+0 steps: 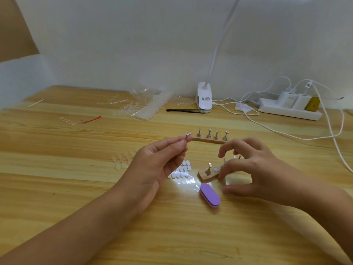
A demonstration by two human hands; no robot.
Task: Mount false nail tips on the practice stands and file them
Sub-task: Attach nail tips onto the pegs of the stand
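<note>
The wooden table [76,188] is carrying the whole job. A white power strip [290,110] and a clip lamp [204,98] are sitting at the back edge.

The left hand [158,163] is holding up one small metal stand [188,135], pinching its stem between thumb and forefinger, clear of the table. The right hand [254,169] is arching over the near wooden base [203,177] with fingers bent and apart. Whether they are gripping anything under the palm cannot be told.

The far wooden base [208,140] is bearing four stands upright. The near one is showing one stand and a bare round disc beside it, the rest being hidden by the right hand.

A purple buffer block [210,196] is lying just in front of the near base. A sheet of adhesive tabs [181,171] is lying between the hands.

Loose nail tips [124,159] are lying left of the left hand, and more are heaped [145,109] near the wall. No tip appears mounted.

Judgement: the tips look thin, light, springy and slick, so taking them by the side edges seems best. The stand looks rigid but tiny and easily dropped; the stem is the sound place to grip.
</note>
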